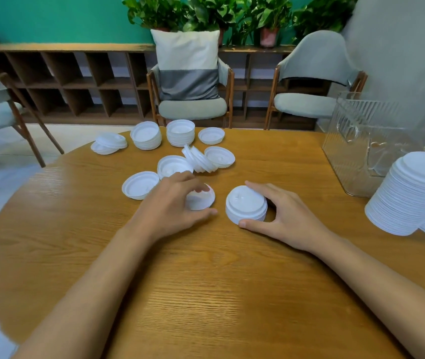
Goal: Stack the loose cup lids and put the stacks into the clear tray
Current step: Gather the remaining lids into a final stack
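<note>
White stack (246, 204) sits between thumb and curled fingers of your right hand (287, 218); your left hand (171, 206) pinches a single lid (202, 200), fingers arched over it.

Bright even indoor light, soft shadows, wide-angle bending and slight blur at edges.

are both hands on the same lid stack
No, the left hand grips a single lid while the right hand grips a separate stack beside it.
</note>
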Demonstrator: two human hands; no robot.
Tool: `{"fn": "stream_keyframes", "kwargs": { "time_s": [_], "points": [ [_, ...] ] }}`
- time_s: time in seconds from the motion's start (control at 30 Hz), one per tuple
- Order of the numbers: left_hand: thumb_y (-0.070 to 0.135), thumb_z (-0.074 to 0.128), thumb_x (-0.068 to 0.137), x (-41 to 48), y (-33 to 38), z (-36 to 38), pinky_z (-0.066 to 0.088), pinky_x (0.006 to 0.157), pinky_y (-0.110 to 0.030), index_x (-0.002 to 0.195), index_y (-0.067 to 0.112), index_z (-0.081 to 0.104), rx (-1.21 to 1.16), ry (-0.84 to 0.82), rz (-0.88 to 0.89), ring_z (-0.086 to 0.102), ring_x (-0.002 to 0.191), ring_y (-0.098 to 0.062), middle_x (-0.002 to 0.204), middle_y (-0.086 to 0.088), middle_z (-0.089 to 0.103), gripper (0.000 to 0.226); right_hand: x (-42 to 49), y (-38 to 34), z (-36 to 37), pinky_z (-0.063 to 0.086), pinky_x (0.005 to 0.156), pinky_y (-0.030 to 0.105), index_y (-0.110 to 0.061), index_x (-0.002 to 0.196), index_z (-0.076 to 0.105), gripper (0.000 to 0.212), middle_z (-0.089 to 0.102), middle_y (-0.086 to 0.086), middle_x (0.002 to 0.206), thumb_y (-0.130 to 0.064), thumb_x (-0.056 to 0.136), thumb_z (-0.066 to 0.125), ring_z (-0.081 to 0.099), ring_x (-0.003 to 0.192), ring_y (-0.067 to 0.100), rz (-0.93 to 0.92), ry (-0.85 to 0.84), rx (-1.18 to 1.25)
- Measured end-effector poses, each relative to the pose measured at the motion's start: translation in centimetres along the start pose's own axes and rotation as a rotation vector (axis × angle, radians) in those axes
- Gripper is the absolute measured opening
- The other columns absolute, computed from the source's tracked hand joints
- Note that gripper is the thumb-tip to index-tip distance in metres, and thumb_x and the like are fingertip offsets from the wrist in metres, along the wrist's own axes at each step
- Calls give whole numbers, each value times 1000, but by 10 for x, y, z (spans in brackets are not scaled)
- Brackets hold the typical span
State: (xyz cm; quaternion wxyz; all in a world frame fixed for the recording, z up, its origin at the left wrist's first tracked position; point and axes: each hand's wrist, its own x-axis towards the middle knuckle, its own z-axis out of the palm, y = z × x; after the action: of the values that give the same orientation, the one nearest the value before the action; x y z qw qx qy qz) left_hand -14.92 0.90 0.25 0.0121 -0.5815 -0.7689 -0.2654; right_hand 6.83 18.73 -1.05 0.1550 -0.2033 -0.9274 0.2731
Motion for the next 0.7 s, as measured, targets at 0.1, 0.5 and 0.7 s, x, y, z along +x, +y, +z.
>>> {"fn": "stream_keyframes", "kwargs": {
  "time_s": [0.1,0.5,0.7],
  "points": [
    [61,83,79,-5,-10,4,52,85,-30,115,28,74,-41,16,-17,61,104,-6,109,16,65,50,8,-6,6,36,117,30,-37,156,44,93,51,-18,150,-67,76,79,43,140,4,5,13,5],
    [22,77,95,1,-5,5,50,79,-17,107,24,76,-436,286,-113,68,89,-5,91,16,75,13,14,-4,19,27,110,4,-33,153,50,85,48,-27,150,-60,78,81,41,138,-10,-49,78,66],
    [18,78,95,3,5,6,57,83,-21,126,22,73,-916,224,-269,76,98,-11,110,4,79,32,13,-5,19,30,103,1,-29,153,51,83,54,-23,144,-53,81,83,45,130,-15,-56,85,116]
  ]
}}
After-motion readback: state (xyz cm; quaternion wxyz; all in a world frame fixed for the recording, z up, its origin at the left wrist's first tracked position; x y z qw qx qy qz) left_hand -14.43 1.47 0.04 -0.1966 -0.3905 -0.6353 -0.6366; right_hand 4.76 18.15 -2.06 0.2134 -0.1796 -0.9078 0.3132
